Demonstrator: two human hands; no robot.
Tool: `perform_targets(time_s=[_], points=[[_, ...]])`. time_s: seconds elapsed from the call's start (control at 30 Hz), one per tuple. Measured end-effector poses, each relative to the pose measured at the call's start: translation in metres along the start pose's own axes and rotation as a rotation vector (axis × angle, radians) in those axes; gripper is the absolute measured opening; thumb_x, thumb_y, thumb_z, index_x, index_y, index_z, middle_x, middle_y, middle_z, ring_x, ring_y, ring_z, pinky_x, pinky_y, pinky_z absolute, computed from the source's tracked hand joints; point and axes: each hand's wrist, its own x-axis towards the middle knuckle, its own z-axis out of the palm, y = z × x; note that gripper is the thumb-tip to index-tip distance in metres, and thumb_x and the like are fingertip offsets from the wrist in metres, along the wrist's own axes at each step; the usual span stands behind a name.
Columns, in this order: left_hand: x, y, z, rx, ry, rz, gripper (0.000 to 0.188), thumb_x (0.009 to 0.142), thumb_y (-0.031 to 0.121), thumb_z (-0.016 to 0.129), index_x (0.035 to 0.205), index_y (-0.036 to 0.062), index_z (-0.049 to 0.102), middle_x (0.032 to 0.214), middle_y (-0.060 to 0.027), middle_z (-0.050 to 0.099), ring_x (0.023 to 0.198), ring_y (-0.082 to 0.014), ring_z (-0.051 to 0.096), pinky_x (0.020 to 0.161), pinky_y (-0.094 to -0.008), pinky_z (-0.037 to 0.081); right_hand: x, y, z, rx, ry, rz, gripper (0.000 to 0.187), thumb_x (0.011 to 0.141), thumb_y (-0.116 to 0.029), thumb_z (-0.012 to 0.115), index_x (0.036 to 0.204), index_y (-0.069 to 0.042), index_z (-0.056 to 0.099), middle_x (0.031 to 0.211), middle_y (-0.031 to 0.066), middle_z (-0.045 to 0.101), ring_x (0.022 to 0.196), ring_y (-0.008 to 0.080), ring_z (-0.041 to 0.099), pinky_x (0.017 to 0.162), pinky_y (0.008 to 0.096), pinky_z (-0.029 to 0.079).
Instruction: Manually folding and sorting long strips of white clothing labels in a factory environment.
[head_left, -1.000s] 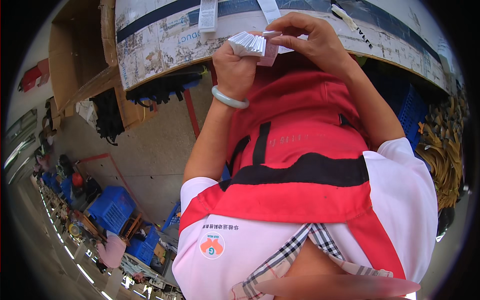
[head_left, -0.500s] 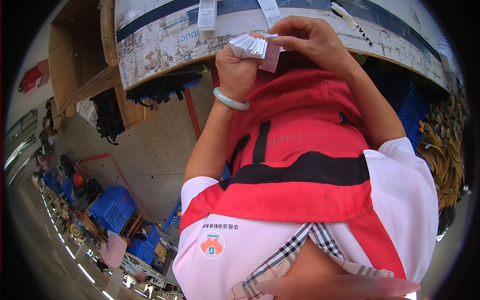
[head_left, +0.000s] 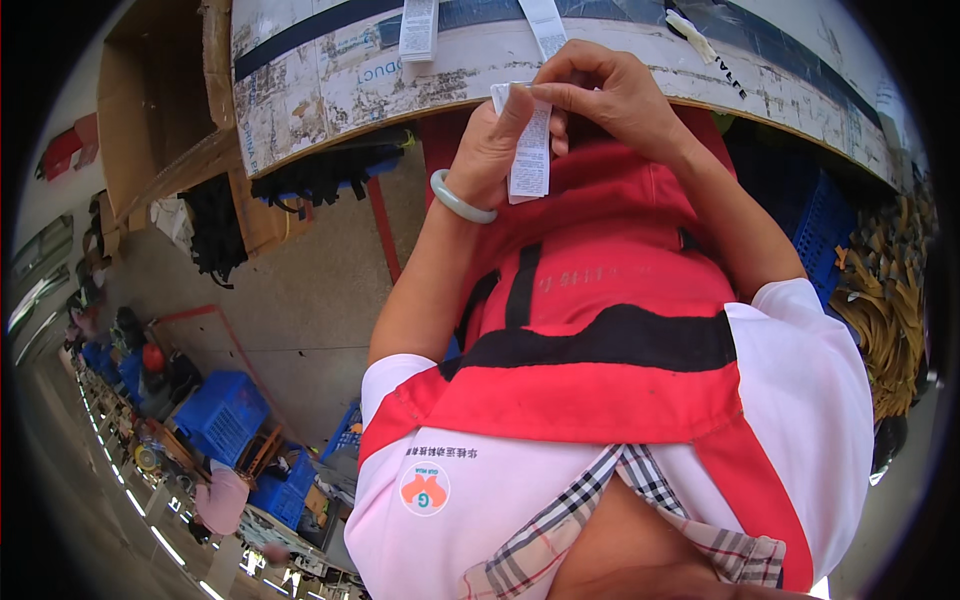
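Observation:
My left hand (head_left: 483, 155) grips a bundle of long white printed labels (head_left: 530, 165), its thumb pressed over the upper part. The labels hang downward in front of my red apron (head_left: 620, 230). With thumb and forefinger bent together, my right hand (head_left: 620, 105) meets the top end of the bundle; the fingers hide whether a single label is pinched there. On the worktable beyond lie a stack of similar white labels (head_left: 419, 32) and, further right, another white label strip (head_left: 544, 27), partly behind my right hand.
The worktable (head_left: 320, 115) has a worn, taped white surface with a curved-looking near edge. A white cord-like piece (head_left: 690, 35) lies on it at right. An open cardboard box (head_left: 160, 110) stands left, black straps (head_left: 217, 230) below. Blue crates (head_left: 222, 415) and a person (head_left: 220, 498) are further off.
The fanned labels in my left hand now lie flat together and hang lengthwise with their printed side showing. My right hand has shifted slightly down to the top of the bundle.

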Motion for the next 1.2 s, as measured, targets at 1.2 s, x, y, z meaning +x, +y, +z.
perform_targets(time_s=[1.2], points=[[0.001, 0.006, -0.006, 0.539, 0.301, 0.476, 0.027, 0.079, -0.009, 0.055, 0.101, -0.0025, 0.070, 0.091, -0.0056, 0.071, 0.085, -0.0108, 0.064, 0.077, -0.0246, 0.051, 0.003, -0.006, -0.014, -0.125, -0.043, -0.026, 0.018, 0.092, -0.015, 0.065, 0.101, 0.001, 0.067, 0.089, 0.0011, 0.065, 0.084, 0.0070, 0.059, 0.077, 0.0227, 0.050]])
